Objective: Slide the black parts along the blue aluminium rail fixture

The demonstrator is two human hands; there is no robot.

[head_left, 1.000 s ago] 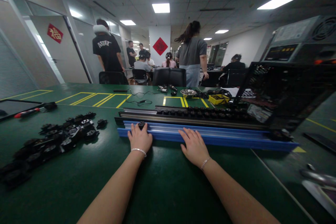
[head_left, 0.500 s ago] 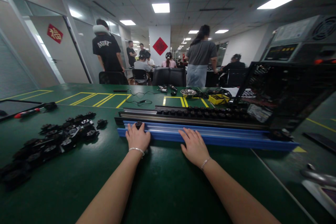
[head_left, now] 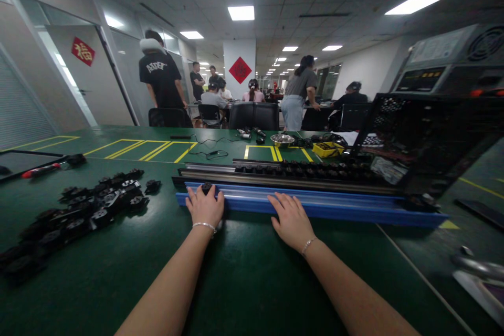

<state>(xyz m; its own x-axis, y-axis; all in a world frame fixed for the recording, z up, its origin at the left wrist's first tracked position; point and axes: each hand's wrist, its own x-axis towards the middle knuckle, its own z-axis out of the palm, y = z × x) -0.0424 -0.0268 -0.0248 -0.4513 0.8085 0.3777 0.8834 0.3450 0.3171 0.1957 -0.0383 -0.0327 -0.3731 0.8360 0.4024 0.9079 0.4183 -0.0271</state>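
A long blue rail [head_left: 354, 209] lies across the green table, with small black parts [head_left: 421, 202] in its right end. At the rail's left end my left hand [head_left: 205, 207] has its fingers round a small black part [head_left: 207, 187] that sits in the channel. My right hand [head_left: 290, 220] rests on the rail's near edge near its middle, fingers spread, holding nothing. Behind the blue rail are dark and silver rails [head_left: 220, 174] and a row of black parts [head_left: 315, 169].
Left of the rail lies a pile of black parts [head_left: 79, 215], with a red-handled tool [head_left: 41, 170] beyond. An open computer case [head_left: 441, 142] stands at right. Farther back are a metal bowl [head_left: 282, 139] and yellow basket [head_left: 328, 148]. Several people are in the background.
My left hand has shifted very slightly left with the black part. My right hand has stayed in place. A standing person in the background has bent forward.
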